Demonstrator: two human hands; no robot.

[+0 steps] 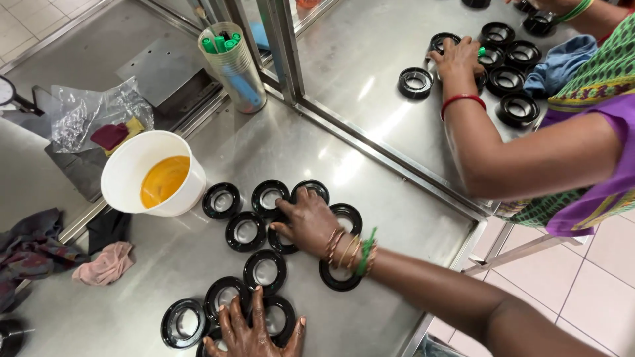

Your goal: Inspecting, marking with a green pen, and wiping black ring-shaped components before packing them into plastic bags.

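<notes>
Several black rings with clear centres lie on the steel table, among them one (222, 200) by the bucket and one (264, 271) in the middle. My right hand (307, 221), with bangles at the wrist, lies flat over the upper cluster, fingertips touching a ring (269, 196). At the bottom edge, my left hand (254, 330) rests with fingers spread on the lower rings, next to a ring (180, 322). Neither hand lifts anything.
A white bucket (129, 168) of yellow liquid stands to the left of the rings. A clear cup of green markers (233, 56) stands behind. Cloths (104, 264) lie at left. Across a metal frame (281, 46), another person's hand (458, 56) handles more black rings (415, 82).
</notes>
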